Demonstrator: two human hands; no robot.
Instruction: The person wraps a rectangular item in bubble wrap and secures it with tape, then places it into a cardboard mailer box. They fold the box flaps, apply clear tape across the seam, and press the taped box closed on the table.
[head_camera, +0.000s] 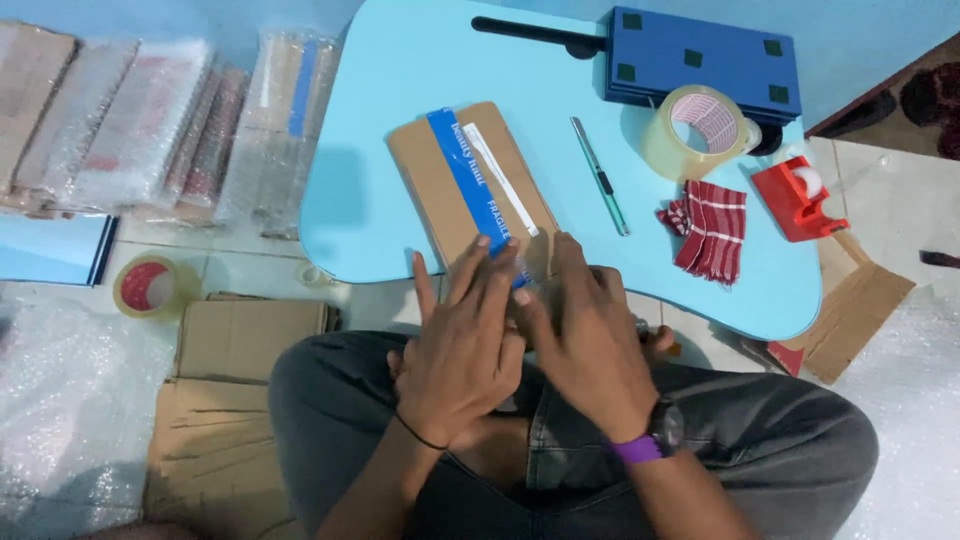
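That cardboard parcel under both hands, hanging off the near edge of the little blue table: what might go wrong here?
1. The cardboard parcel overhangs the near edge of the blue table, where the left hand and right hand press; it might tip toward the lap.
2. Uneven pressing could wrinkle the blue tape strip.
3. The green cutter lies just beside the parcel; a sliding hand might knock it.

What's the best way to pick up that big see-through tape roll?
I'd grab the clear tape roll from above. It lies nearly flat on the light blue table with its hole up, so fingers could go into the hole and thumb on the outer rim.
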